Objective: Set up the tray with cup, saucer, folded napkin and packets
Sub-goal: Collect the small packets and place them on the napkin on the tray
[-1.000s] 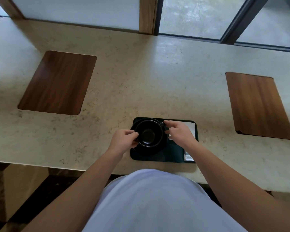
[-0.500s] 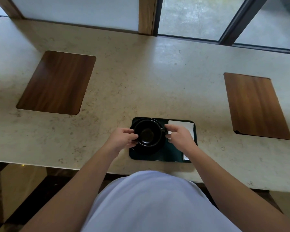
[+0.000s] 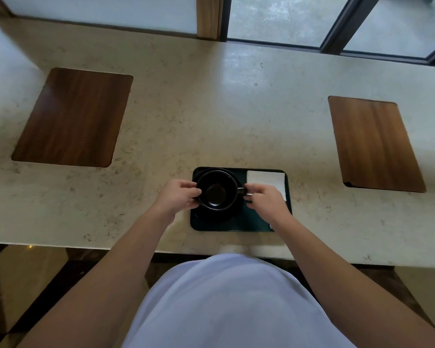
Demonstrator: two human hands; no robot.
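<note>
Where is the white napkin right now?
In the head view, the white napkin lies flat in the tray's far right corner, right of the black cup, just beyond the right hand.

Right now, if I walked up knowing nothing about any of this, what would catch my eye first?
Probably the black cup on its saucer, at the left of a dark tray near the counter's front edge, with the left hand holding its side and the right hand at its handle. Next, the white folded napkin in the tray's far right corner. Then two wooden panels, left and right.
</note>
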